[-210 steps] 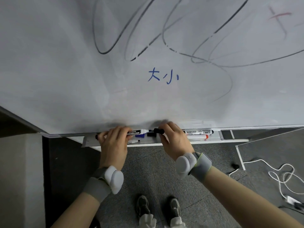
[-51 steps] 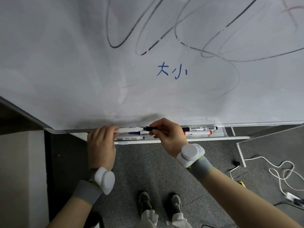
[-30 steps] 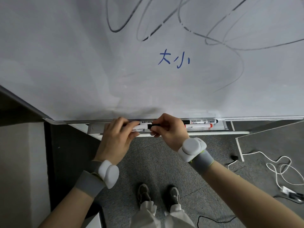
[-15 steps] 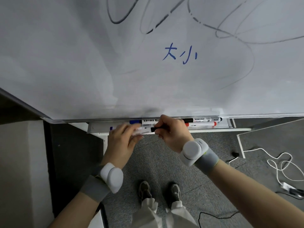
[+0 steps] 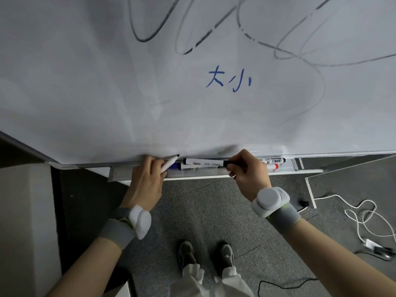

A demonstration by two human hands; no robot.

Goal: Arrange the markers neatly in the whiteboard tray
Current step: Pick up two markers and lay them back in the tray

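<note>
A grey metal tray [image 5: 122, 174] runs under the whiteboard [image 5: 107, 82]. My left hand [image 5: 145, 181] grips a white marker [image 5: 170, 162] tilted up to the right, its black tip near the board's lower edge. My right hand [image 5: 248, 170] pinches the black cap end of a black-capped white marker [image 5: 203, 162] that lies level over the tray. A blue marker [image 5: 174, 166] shows between the two hands. Right of my right hand, a black marker [image 5: 273, 160] and a red marker [image 5: 273, 167] lie in the tray.
Black scribbles and blue characters [image 5: 229, 79] cover the board. Grey carpet [image 5: 214, 211] lies below, with my shoes [image 5: 205, 254]. A white cable [image 5: 364, 215] and a charger lie on the floor at right. A pale wall panel [image 5: 21, 211] stands at left.
My hands have moved apart. The right hand has pulled its marker out to the right, level over the tray. The left hand has tilted another marker up toward the board.
</note>
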